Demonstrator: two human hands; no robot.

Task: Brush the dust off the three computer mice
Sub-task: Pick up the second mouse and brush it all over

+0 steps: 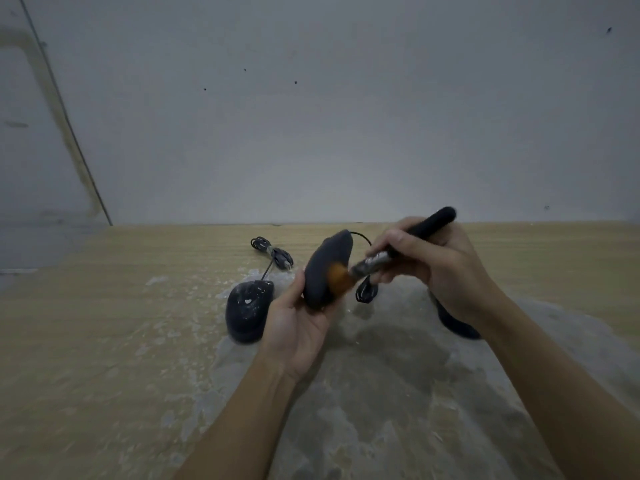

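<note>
Above the table (104,341), the left hand (298,327) grips a black mouse (327,268) while the right hand (429,258) pinches a brush (377,261), bristles touching it; a dusty mouse (247,311) lies just left, another (457,323) shows behind the right wrist.

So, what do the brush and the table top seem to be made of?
Brush: the handle looks like matte black plastic or painted wood, I cannot tell which; a shiny band near the head suggests metal; the orange bristles look soft, perhaps synthetic. Table: pale wood grain, probably laminate or veneer, with a grey patch where the surface looks worn.
</note>
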